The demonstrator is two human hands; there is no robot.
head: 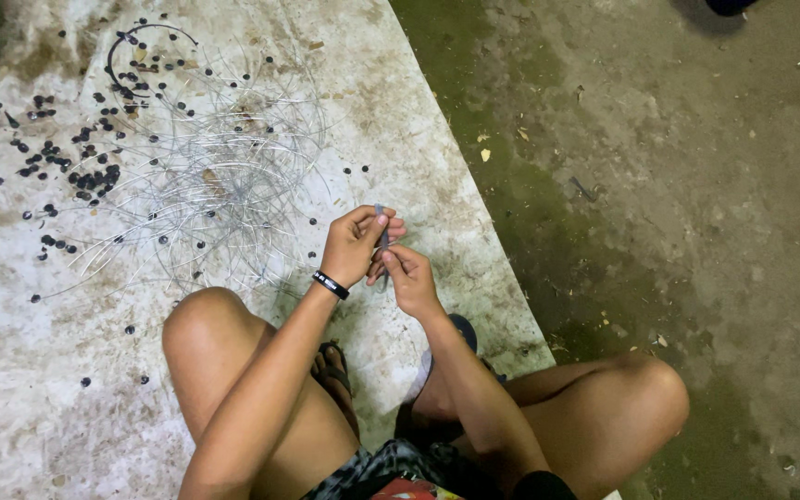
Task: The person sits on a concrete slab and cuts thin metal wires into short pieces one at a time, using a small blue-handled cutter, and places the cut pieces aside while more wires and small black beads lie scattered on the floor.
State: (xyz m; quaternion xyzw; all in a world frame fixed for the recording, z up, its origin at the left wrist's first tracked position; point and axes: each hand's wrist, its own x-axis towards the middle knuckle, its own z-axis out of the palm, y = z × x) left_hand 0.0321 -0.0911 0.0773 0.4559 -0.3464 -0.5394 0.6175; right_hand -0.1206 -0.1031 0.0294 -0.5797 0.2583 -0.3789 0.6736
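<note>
I sit cross-legged on a dirty white mat [39, 389]. My left hand [356, 244], with a black band on its wrist, pinches the upper part of a thin silvery wire piece [381, 215]. My right hand [406, 274] grips the same piece lower down, fingers closed, touching the left hand. A tangled heap of thin curved silver wires [215, 176] lies on the mat just beyond my hands. Many small black beads [93, 178] are scattered through and to the left of the heap.
A black curved band [145, 35] lies at the far edge of the bead scatter. The mat's right edge [474, 185] runs diagonally; past it is stained concrete floor [678, 185] with bits of litter. My knees [198, 319] flank my hands.
</note>
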